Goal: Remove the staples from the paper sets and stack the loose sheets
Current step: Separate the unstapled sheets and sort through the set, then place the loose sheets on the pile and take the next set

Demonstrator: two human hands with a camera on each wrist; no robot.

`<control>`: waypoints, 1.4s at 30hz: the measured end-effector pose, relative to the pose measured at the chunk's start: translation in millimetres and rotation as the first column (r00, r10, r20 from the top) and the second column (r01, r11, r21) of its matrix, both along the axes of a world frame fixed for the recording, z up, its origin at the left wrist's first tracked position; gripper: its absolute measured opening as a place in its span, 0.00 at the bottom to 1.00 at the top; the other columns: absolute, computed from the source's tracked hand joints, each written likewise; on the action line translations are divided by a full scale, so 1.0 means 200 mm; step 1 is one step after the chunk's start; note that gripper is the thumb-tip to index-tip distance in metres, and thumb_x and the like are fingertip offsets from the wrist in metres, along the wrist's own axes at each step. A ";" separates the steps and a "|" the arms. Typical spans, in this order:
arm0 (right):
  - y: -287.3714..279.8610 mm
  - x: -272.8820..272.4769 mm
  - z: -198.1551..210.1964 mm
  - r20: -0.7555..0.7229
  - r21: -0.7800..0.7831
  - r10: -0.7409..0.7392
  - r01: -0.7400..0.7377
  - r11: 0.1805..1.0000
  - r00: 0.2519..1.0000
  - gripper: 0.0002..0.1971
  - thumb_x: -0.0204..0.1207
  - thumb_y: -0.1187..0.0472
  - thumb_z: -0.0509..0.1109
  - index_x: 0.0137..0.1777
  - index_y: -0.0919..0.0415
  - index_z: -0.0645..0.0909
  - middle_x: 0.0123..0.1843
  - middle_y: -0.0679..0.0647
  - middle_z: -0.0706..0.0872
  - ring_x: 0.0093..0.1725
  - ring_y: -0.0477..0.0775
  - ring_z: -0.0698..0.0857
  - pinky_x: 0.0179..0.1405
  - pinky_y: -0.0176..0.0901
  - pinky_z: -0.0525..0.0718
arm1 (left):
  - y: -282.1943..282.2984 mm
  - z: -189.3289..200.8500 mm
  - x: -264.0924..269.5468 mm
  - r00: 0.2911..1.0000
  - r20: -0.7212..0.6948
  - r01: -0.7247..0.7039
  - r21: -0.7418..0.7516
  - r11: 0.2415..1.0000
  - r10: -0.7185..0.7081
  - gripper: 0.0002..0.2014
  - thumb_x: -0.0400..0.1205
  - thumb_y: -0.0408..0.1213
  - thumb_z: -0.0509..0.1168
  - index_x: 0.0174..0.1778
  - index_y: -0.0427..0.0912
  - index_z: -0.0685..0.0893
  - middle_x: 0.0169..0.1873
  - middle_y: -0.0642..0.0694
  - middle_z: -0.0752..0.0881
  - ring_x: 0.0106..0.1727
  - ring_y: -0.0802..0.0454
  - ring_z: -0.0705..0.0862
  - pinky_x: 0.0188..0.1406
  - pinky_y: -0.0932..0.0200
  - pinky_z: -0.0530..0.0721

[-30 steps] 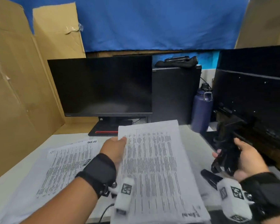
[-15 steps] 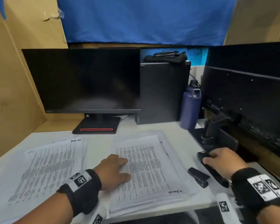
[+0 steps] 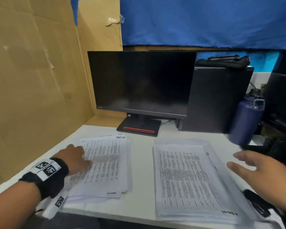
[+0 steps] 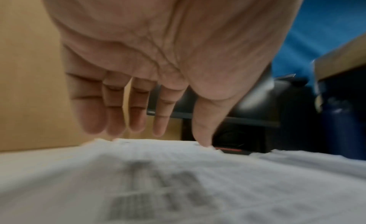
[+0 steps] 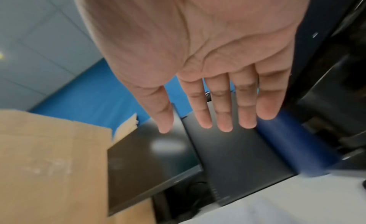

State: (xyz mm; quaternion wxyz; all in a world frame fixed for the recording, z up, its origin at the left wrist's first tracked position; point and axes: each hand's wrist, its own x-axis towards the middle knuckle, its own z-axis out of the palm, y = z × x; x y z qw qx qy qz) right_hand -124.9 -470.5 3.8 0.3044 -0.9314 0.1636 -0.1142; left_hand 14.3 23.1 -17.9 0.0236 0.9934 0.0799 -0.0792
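On the white desk (image 3: 142, 164), 2 paper stacks (image 3: 106, 164); both hands (image 3: 73, 160) released.

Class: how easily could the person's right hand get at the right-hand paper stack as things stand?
Probably easily: the right hand hovers open and empty beside the right paper stack, whose top sheet lies uncovered; the left hand is on the other stack.

Free lane in the middle, walls all around

A bare strip of bench (image 3: 141, 171) runs near to far between the left paper stack (image 3: 104, 164) and right paper stack (image 3: 188, 179); the monitor (image 3: 139, 83), computer case (image 3: 218, 100) and bottle (image 3: 246, 119) block the far side, and cardboard (image 3: 31, 80) closes the left.
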 end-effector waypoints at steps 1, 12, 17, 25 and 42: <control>0.08 -0.01 0.01 0.009 -0.015 0.038 -0.038 0.999 0.999 0.19 0.73 0.41 0.76 0.63 0.43 0.84 0.63 0.44 0.87 0.64 0.52 0.83 0.68 0.54 0.79 | 0.06 -0.01 0.00 0.998 -0.045 -0.036 0.064 0.997 0.039 0.39 0.76 0.69 0.66 0.78 0.49 0.73 0.72 0.45 0.77 0.67 0.45 0.83 0.63 0.51 0.84; 0.45 -0.03 -0.07 -0.042 0.001 0.285 -0.285 0.958 0.958 0.31 0.59 0.24 0.70 0.61 0.37 0.83 0.66 0.36 0.82 0.67 0.42 0.80 0.70 0.44 0.77 | 0.27 -0.10 0.00 0.991 -0.038 -0.128 -0.113 0.985 0.125 0.31 0.77 0.44 0.76 0.73 0.37 0.75 0.60 0.44 0.86 0.59 0.45 0.85 0.52 0.57 0.81; 0.45 -0.08 -0.10 -0.054 0.091 0.267 -0.262 0.961 0.962 0.17 0.65 0.37 0.80 0.54 0.33 0.83 0.64 0.38 0.83 0.62 0.40 0.82 0.69 0.48 0.79 | 0.30 -0.07 -0.08 0.950 0.259 -0.103 -0.277 0.955 0.177 0.04 0.83 0.33 0.65 0.52 0.45 0.78 0.43 0.47 0.86 0.44 0.46 0.84 0.36 0.58 0.75; 0.56 -0.08 -0.06 0.043 0.266 0.345 -0.344 0.901 0.938 0.18 0.66 0.46 0.83 0.55 0.34 0.86 0.62 0.35 0.86 0.65 0.36 0.82 0.66 0.43 0.81 | 0.20 0.12 -0.33 0.854 0.432 0.142 -0.730 0.668 0.291 0.04 0.89 0.37 0.65 0.48 0.48 0.79 0.39 0.43 0.90 0.37 0.43 0.87 0.36 0.50 0.82; 0.76 -0.03 0.12 0.268 0.600 0.128 -0.269 0.754 0.955 0.19 0.81 0.73 0.65 0.58 0.46 0.80 0.50 0.38 0.93 0.49 0.39 0.91 0.47 0.43 0.84 | -0.41 0.22 -0.56 0.990 0.116 0.124 -0.987 -0.100 0.080 0.15 0.91 0.34 0.59 0.67 0.36 0.86 0.59 0.35 0.93 0.62 0.33 0.91 0.70 0.31 0.83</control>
